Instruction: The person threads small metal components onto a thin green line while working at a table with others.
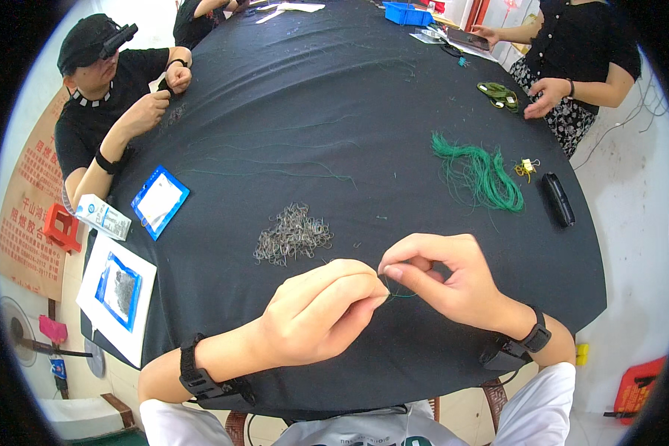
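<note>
My left hand (321,308) is closed, thumb and forefinger pinched together near the table's front edge. From its fingertips runs a thin green thread (404,296), curving towards my right hand (450,279). That hand's thumb and forefinger are pinched too, almost touching the left fingertips, with a fine dark strand just below them. Whether a small hook is hidden in either pinch, I cannot make out. Beyond my left hand lies a heap of small metal fish hooks (293,235). A bundle of green threads (487,175) is spread farther off to the right.
A black cloth covers the table (275,156). At left are a blue-and-white packet (160,201), a carton (104,217) and a white board (140,327) bearing another packet. A black case (557,199) and yellow clip (527,168) lie right. Other people sit or stand around the table.
</note>
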Demonstrator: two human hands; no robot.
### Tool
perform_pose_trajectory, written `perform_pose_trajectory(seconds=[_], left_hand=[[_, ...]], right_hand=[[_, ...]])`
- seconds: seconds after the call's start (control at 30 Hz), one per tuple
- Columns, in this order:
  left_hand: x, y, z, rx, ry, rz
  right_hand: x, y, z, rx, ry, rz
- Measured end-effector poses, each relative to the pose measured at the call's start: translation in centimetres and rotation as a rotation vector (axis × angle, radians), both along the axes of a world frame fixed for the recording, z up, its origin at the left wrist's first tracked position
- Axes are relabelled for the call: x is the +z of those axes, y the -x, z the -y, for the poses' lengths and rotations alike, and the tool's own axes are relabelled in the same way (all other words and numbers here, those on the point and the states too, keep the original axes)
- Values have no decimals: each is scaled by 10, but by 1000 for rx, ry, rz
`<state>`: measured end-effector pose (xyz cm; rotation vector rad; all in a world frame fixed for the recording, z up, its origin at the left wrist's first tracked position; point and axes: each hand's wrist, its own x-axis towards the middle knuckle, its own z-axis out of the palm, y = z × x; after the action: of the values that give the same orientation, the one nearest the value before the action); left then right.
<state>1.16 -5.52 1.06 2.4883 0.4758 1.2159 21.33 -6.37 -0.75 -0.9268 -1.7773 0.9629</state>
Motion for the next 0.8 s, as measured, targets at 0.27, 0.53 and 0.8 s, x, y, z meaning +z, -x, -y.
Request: perform_pose_trajectory(seconds=[0.27, 0.53, 0.8], left_hand=[[0, -2, -1, 86, 71, 60], [-6, -1, -5, 138, -2, 33], [-9, -2, -10, 169, -158, -67]], right_hand=[[-6, 6, 2, 28, -452, 105], [-8, 11, 6, -67, -723, 313], [-5, 9, 8, -63, -721, 391]])
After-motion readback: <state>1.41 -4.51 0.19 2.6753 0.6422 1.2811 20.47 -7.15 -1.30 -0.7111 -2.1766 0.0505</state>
